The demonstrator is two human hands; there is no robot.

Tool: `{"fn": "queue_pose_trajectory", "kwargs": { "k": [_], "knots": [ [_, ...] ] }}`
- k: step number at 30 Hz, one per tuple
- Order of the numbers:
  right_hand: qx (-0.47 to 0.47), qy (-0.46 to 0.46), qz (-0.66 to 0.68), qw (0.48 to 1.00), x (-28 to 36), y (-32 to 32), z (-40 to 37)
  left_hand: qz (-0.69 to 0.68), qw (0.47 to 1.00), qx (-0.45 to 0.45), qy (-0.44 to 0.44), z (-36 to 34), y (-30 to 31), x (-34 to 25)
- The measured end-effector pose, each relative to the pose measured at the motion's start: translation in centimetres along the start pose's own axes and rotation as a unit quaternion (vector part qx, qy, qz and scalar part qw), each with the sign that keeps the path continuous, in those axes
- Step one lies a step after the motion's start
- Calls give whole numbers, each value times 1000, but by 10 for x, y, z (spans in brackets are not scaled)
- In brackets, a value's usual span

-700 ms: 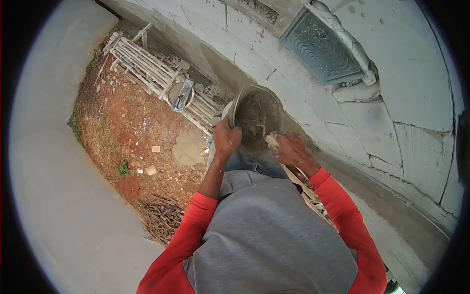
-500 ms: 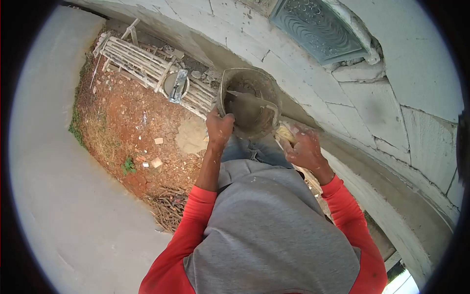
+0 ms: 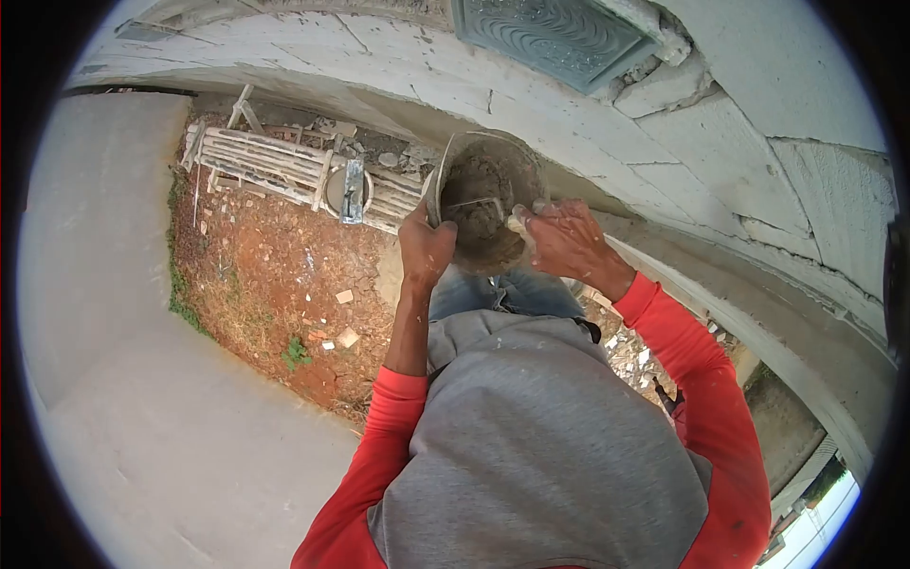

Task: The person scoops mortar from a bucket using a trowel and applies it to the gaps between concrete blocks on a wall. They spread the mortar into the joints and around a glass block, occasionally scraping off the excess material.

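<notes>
Round grey mortar-smeared bucket point(image 3: 519, 156) gripped by the rim, centre of frame

Nearest: wearer's heather-grey shirt front point(image 3: 550, 427), lower centre, with bright red long sleeves point(image 3: 697, 346) on both sides. Faded blue denim trousers point(image 3: 540, 292) show just beyond the hem.

Left hand point(image 3: 427, 248): clenched on the near-left edge of the bucket, thumb over the rim. Right hand point(image 3: 573, 245): fingers curled round the pale, yellowish handle point(image 3: 518, 221) of a tool at the bucket's right side. Most of that handle is hidden by the fingers. Bucket sits between the two hands, just above the frame's middle, mouth facing the camera; wet-looking grey-brown mortar point(image 3: 477, 220) inside. A thin light edge crosses the mortar; cannot tell whether it belongs to the tool.

Upper right: pale grey block wall point(image 3: 730, 171) with rough joints. Set in it, top of frame, a patterned blue-green glass panel point(image 3: 559, 40).

Farther down, upper left: slatted bench of whitish poles point(image 3: 261, 152), bearing a round pan with a flat rectangular metal-grey tool point(image 3: 353, 190) across it. Below, left of centre: reddish bare soil point(image 3: 275, 270), scattered chips, a small green plant point(image 3: 296, 354). Left edge: smooth grey concrete paving point(image 3: 123, 303).
</notes>
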State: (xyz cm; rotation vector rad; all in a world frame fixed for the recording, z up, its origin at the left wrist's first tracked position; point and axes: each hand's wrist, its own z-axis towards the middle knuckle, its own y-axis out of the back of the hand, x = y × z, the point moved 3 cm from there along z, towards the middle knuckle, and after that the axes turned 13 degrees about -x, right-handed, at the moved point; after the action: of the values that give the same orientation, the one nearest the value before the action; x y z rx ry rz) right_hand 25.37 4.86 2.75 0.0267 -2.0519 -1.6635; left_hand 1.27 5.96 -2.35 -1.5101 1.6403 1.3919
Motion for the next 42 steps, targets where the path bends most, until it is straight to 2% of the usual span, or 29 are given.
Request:
{"fn": "queue_pose_trajectory", "kwargs": {
  "k": [2,3,5,8,11,14,15,18,19,22,23,25,28,32,34,35,38,39,42],
  "knots": [
    [25,-105,22,994,-23,39,8,-18,1000,-8,11,-2,-3,6],
    [25,-99,23,994,-32,26,4,41,999,-1,36,-1,-3,9],
    [30,-84,29,996,-49,-27,-8,54,998,6,22,-1,-10,7],
    [58,-56,78,994,-24,-38,-30,54,998,-3,10,-1,-10,9],
    [47,-159,56,984,-44,-15,-45,29,1000,0,0,-13,-15,8],
    [52,-290,176,939,-69,-62,-49,20,1000,-8,-13,-18,-23,7],
    [59,-263,298,916,-74,-100,-54,17,1000,-6,-7,-21,-23,6],
    [176,-361,412,818,-24,-64,-48,-27,1000,13,8,-25,-27,5],
    [180,-350,451,801,-23,-73,-49,-45,999,20,13,-26,-25,4],
    [116,-317,456,823,-21,-50,-55,-84,996,16,13,-24,-20,-2],
    [30,-255,391,884,-24,-48,-59,-96,995,11,14,-24,-19,-3],
    [-143,-121,242,952,-18,-41,-71,-84,996,14,34,-20,-19,2],
    [50,-135,99,985,-23,-55,-73,-68,997,36,28,-19,-25,0],
    [-29,-143,65,987,-31,-28,-80,-26,999,17,23,-16,-34,10],
    [-52,-136,51,988,-33,-29,-93,-6,999,30,-20,-18,-35,-1],
    [51,-124,53,990,-43,-49,-94,-5,999,39,-35,-16,-36,1],
    [0,-134,49,990,-48,-46,-101,19,998,50,-32,-11,-48,0],
    [-21,-202,74,976,-50,-34,-99,25,997,61,-29,-15,-49,-1],
    [-129,-245,47,960,-55,-47,-83,87,991,89,-48,-17,-49,-13]
  ]
}}
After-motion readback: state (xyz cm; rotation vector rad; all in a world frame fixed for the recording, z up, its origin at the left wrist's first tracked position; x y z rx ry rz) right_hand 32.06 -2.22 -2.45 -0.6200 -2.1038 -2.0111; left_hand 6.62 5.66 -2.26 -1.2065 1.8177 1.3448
